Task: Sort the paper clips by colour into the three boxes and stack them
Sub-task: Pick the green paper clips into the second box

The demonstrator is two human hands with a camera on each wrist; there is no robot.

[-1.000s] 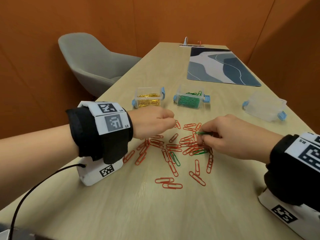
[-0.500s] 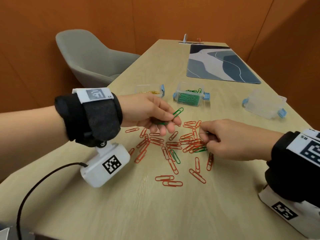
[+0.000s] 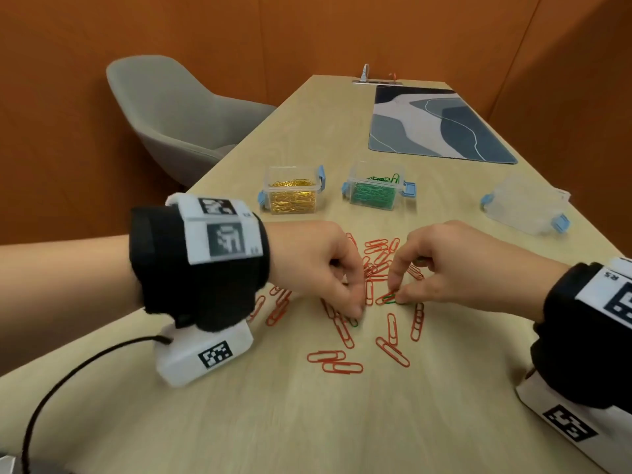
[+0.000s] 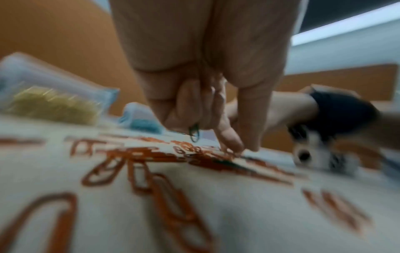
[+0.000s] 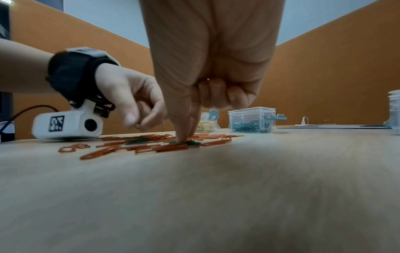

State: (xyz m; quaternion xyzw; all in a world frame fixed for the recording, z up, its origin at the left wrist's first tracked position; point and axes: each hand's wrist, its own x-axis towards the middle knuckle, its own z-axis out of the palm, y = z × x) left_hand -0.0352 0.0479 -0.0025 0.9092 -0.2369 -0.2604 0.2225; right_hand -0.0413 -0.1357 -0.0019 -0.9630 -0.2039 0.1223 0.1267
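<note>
Green clip under your right hand: a green paper clip (image 3: 390, 297) lies flat on the tabletop (image 3: 273, 422) at the near edge of the red scatter. Its long axis runs roughly 3 to 9 o'clock in the head view, tilted a little. It overlaps a red clip.
Right grip: your right hand (image 3: 455, 268) comes in from 3 o'clock. Thumb and forefinger tips are together on that green paper clip and the other fingers are curled under.
Second green clip: another one (image 3: 354, 323) peeks out beneath your left fingertips; its direction is hidden.
Left grip: your left hand (image 3: 314, 268) reaches from 9 o'clock with its fingers bent down onto the pile. The left wrist view shows a small green clip (image 4: 194, 132) caught among the curled fingers and hanging end-down.
Red clips: the red paper clips (image 3: 376, 268) are strewn between and before both hands and point every way.
Boxes: toward 12 o'clock stand the gold-clip box (image 3: 292, 193) and, just to its right, the green-clip box (image 3: 374, 191), both upright and without lids. The third clear box (image 3: 526, 208) sits well apart at 2 o'clock, tilted.
Tabletop: pale wood, long, running away toward 12 o'clock, with a blue-grey desk mat (image 3: 441, 128) at the far end.
Room: orange walls (image 3: 68, 97); a grey chair (image 3: 178, 114) at 10 o'clock.
</note>
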